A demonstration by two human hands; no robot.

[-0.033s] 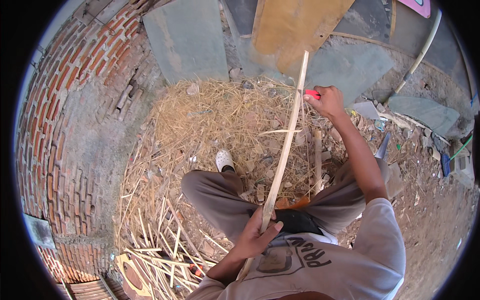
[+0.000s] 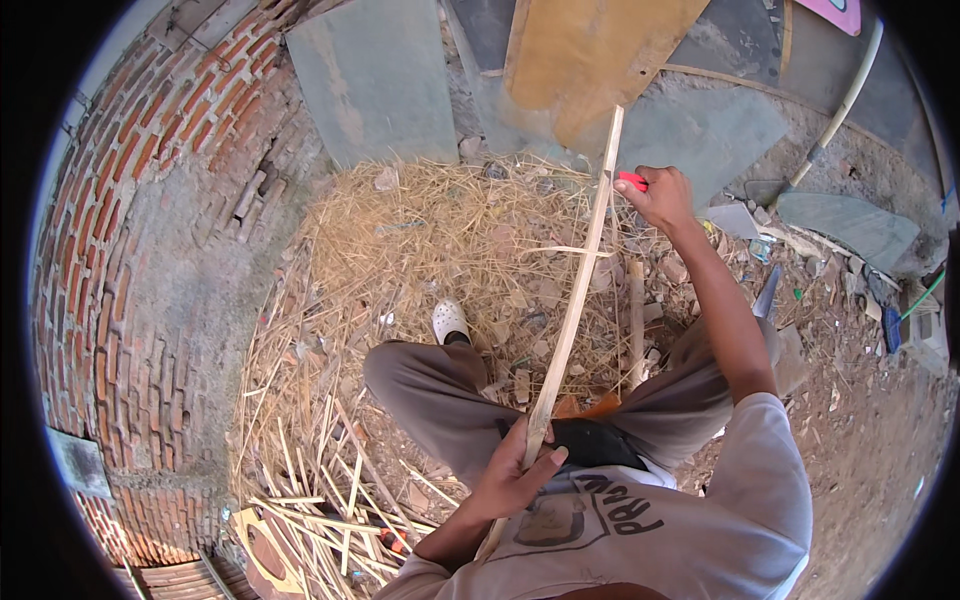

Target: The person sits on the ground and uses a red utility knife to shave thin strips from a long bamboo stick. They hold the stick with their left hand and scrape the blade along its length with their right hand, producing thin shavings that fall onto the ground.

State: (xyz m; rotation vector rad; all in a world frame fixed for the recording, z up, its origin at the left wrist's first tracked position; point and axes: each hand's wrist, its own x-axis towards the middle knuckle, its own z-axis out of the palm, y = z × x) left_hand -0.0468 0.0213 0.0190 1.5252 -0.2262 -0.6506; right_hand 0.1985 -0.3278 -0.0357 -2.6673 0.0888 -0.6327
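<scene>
A long pale bamboo strip (image 2: 578,295) slants away from my lap, its far tip pointing up and slightly right. My left hand (image 2: 517,472) is wrapped round its near part, close to my waist, with the thumb laid out beside it. Near the far end, my right hand (image 2: 662,198) grips a red-handled knife (image 2: 632,181). Its short dark blade, mostly hidden, lies against the strip's edge. A thin shaving (image 2: 565,249) sticks out across the strip about midway. Black cloth or a pouch (image 2: 590,443) rests in my lap beside the left hand.
Dry shavings (image 2: 420,225) and rubble cover the ground ahead. Cut strips (image 2: 340,515) lie heaped at my lower left. A brick wall (image 2: 130,270) rises at left; grey and tan panels (image 2: 375,85) lean at the back. A short wooden stake (image 2: 636,310) stands beyond my lap.
The strip's far end has swung slightly to the right. My right hand and the knife have shifted a little to the right with it; the left hand has barely moved.
</scene>
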